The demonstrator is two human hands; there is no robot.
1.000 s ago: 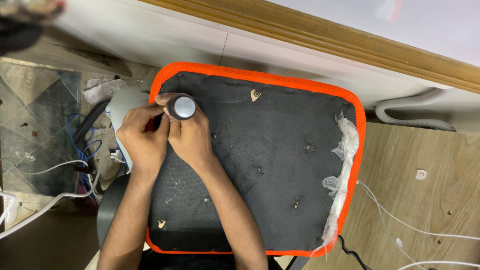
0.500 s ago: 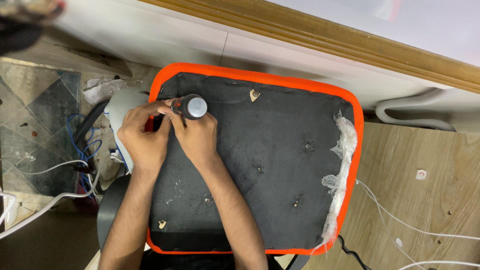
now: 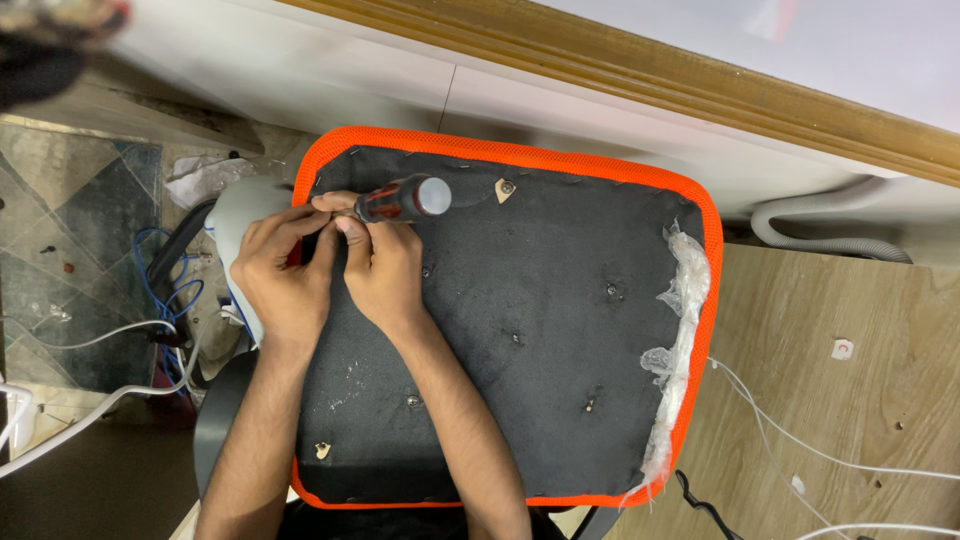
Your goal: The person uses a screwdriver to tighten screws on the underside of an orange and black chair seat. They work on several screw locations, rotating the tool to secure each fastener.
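Both hands are working at the far left corner of an upturned chair seat (image 3: 540, 320), black underneath with an orange rim. The right hand (image 3: 385, 270) is pinching the shaft of a screwdriver (image 3: 405, 198) with a red-and-black handle, its tip lying against the seat's underside. The left hand (image 3: 280, 275) is closing its fingers around the same spot, touching the right.

Both forearms are bare to the elbow: no sleeves, rings, watch or gloves.
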